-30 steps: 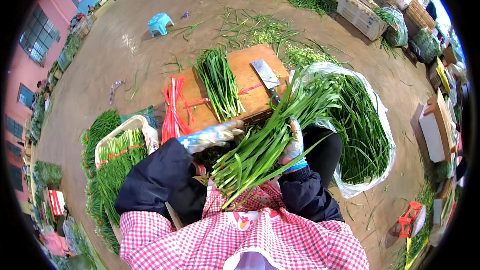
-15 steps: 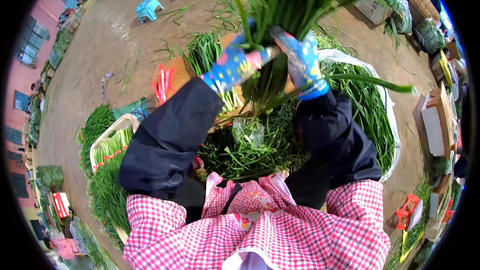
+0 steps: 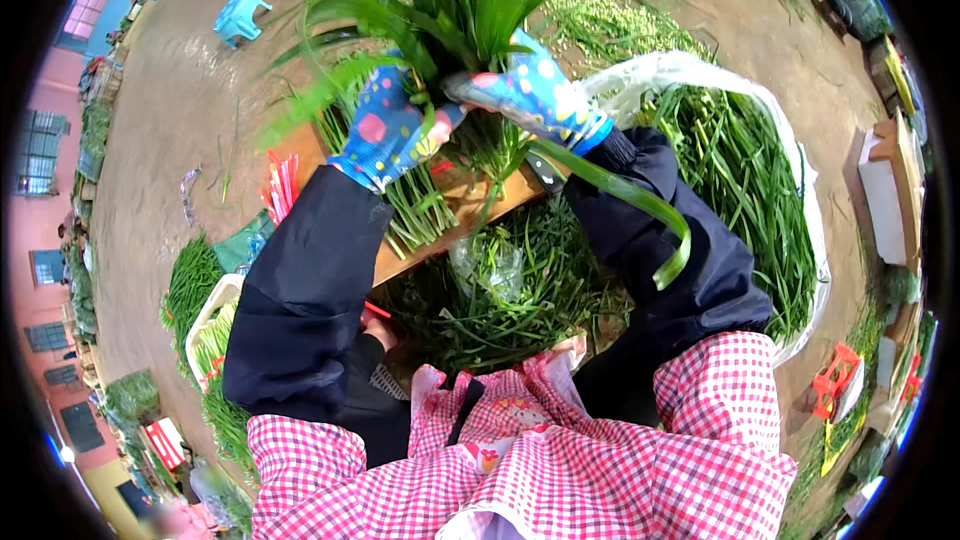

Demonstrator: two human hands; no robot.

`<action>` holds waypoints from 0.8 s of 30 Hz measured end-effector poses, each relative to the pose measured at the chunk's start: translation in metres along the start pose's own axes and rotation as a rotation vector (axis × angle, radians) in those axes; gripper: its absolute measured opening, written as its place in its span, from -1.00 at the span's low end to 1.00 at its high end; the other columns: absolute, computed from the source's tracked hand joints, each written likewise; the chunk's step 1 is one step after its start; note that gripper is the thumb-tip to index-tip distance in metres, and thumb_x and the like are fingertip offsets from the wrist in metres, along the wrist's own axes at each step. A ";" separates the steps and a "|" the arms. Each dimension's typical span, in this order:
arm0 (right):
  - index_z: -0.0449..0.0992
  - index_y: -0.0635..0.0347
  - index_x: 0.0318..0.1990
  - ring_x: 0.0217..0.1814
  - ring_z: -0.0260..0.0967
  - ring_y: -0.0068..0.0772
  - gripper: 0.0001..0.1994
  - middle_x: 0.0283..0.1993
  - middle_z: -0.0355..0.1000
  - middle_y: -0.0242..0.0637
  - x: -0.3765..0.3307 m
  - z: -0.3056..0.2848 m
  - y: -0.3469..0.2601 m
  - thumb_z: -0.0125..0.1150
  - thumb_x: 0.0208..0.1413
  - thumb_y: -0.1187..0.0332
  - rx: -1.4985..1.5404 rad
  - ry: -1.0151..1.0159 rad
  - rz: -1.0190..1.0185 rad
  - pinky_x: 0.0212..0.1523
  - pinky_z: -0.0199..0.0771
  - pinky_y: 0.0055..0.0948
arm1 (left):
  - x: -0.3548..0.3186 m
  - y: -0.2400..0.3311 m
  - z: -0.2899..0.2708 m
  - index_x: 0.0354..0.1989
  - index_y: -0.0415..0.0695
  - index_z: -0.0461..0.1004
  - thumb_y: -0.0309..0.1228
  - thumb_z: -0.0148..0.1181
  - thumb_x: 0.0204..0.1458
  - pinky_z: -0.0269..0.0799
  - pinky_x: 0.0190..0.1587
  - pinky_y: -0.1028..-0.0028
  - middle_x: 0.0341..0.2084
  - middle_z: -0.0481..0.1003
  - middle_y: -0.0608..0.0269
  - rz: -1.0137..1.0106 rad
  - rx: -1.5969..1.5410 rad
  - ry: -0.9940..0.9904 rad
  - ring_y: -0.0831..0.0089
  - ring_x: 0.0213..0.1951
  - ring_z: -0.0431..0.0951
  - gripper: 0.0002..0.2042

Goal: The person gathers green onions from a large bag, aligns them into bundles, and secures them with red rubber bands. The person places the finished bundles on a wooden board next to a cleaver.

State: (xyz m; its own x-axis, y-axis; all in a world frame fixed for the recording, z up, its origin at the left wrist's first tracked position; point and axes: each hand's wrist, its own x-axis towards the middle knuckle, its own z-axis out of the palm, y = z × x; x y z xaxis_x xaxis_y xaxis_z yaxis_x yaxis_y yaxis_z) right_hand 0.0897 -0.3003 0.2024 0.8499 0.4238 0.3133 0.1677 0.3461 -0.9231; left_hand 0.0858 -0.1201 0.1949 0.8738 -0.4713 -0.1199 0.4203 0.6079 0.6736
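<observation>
Both hands, in blue gloves with coloured dots, hold one bunch of long, flat-leaved greens that look like chives (image 3: 455, 15) up in front of me. My left hand (image 3: 390, 130) is closed round its left side. My right hand (image 3: 540, 90) grips it from the right, and the fingertips of both nearly meet. The leaves fan out away from me, their tips blurred, and stalks hang below the hands. One broad leaf (image 3: 640, 205) droops over my right forearm. Beneath lies a wooden board (image 3: 490, 202) with more cut greens (image 3: 415, 205) near my left wrist.
Red strips (image 3: 282, 180) lie by the board's left end. Loose greens (image 3: 530, 315) and a clear plastic bag (image 3: 487, 265) are before my lap. A white sack (image 3: 690, 68) of greens stands at right, a white basket (image 3: 203, 325) at left. A blue stool (image 3: 238, 18) is farther off.
Both hands have moved left with the bunch, and its leaves have swung left and spread. My view has shifted, showing more of the board and the sack.
</observation>
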 end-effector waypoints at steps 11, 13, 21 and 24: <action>0.51 0.16 -0.09 -0.17 0.43 -0.09 -0.75 -0.17 0.49 -0.16 0.036 -0.028 0.000 0.03 0.14 0.30 -0.711 -0.178 -0.723 -0.12 0.42 -0.38 | 0.009 0.044 -0.027 0.06 -0.28 0.33 -0.32 0.06 0.13 0.21 0.14 0.47 -0.05 0.43 0.18 0.098 0.615 -0.231 0.44 0.03 0.38 -0.62; 0.49 0.19 -0.06 -0.17 0.45 -0.15 -0.72 -0.17 0.49 -0.14 0.043 -0.030 0.002 -0.01 0.17 0.27 -0.677 -0.267 -0.946 -0.11 0.42 -0.43 | 0.000 0.050 -0.007 0.04 -0.26 0.36 -0.31 0.07 0.11 0.22 0.11 0.48 -0.08 0.44 0.24 0.191 0.705 -0.200 0.47 -0.01 0.39 -0.63; 0.32 0.17 0.14 0.02 0.34 -0.51 -0.62 0.07 0.36 -0.29 0.026 0.024 -0.020 -0.06 0.23 0.23 0.003 -0.583 -0.390 0.03 0.35 -0.41 | -0.071 0.071 0.073 -0.11 -0.24 0.46 -0.38 0.13 0.04 0.37 0.00 0.43 -0.21 0.50 0.20 0.342 0.569 -0.020 0.42 -0.13 0.48 -0.73; 0.39 0.10 0.08 -0.16 0.42 -0.60 -0.64 -0.07 0.47 -0.41 0.003 0.080 -0.015 0.05 0.17 0.19 0.430 -0.403 0.084 -0.13 0.47 -0.50 | -0.098 0.070 0.076 -0.12 -0.21 0.47 -0.37 0.18 0.00 0.41 -0.06 0.45 -0.26 0.50 0.22 0.438 0.515 0.267 0.42 -0.18 0.50 -0.72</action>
State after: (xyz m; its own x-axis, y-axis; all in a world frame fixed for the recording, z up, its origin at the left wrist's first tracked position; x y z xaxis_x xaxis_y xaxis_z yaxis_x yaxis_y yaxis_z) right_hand 0.0493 -0.2372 0.2354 0.5810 0.7196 0.3803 -0.1808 0.5697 -0.8017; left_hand 0.0107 -0.0800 0.3090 0.9930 -0.0416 0.1102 -0.0930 0.2966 0.9505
